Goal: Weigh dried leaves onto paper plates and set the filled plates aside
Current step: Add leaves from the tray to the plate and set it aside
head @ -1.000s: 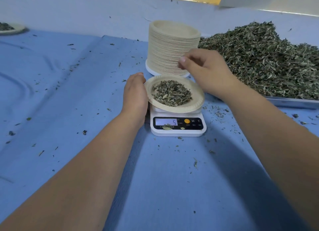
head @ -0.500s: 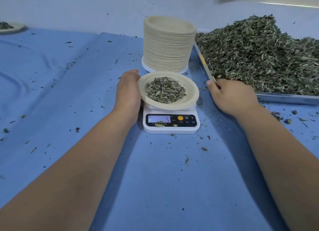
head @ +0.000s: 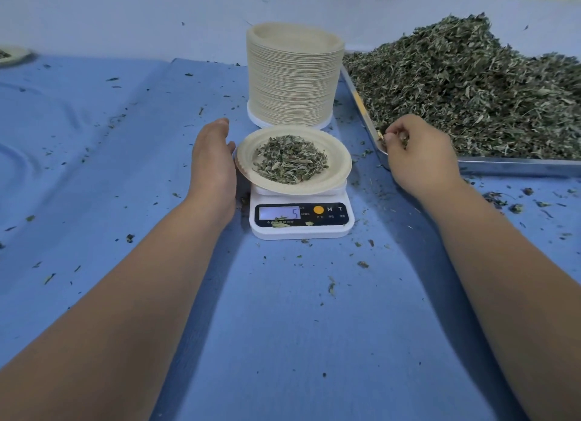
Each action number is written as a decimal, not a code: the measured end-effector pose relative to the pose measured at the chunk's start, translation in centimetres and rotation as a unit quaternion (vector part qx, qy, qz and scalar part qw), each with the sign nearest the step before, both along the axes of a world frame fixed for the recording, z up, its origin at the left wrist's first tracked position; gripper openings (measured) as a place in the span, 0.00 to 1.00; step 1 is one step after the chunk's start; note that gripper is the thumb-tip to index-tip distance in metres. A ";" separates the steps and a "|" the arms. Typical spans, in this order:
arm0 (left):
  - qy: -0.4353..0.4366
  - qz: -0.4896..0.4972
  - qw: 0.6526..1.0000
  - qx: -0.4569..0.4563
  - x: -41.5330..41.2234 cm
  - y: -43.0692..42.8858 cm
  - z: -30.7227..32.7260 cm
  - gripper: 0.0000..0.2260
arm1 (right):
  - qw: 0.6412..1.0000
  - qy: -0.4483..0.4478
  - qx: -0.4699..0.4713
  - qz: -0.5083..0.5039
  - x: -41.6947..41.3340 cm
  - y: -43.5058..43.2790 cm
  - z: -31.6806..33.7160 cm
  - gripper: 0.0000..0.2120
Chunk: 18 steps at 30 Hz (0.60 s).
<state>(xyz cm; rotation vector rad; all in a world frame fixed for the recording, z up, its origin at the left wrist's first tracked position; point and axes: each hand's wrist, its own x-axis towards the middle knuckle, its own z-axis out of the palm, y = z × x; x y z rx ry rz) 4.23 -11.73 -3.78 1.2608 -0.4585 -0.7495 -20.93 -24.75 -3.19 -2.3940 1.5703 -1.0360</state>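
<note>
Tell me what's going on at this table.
A person is portioning dried leaves from a heap on a metal tray. A paper plate holding a small pile sits on a white scale reading 5, and the left hand lies flat against its left rim. The right hand is at the tray's near corner, fingers curled round a pinch of leaves. A tall stack of empty plates stands behind the scale.

Blue cloth (head: pixel 94 175), cream plate (head: pixel 338 166), grey-green leaves (head: pixel 287 159), white scale (head: pixel 314 232), orange button (head: pixel 318 209)
</note>
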 end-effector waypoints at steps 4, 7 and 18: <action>0.056 0.001 0.998 -0.005 0.0 0.1 0.4 0.18 | 1.000 -0.021 -0.014 0.011 -0.1 0.0 0.0 0.06; 0.087 0.003 0.996 -0.018 -0.3 0.3 0.7 0.19 | 1.000 -0.007 -0.016 0.002 -0.1 -0.1 0.0 0.08; 0.171 0.007 0.984 -0.046 0.1 0.5 1.0 0.14 | 1.000 -0.006 -0.010 -0.001 -0.2 -0.1 -0.1 0.08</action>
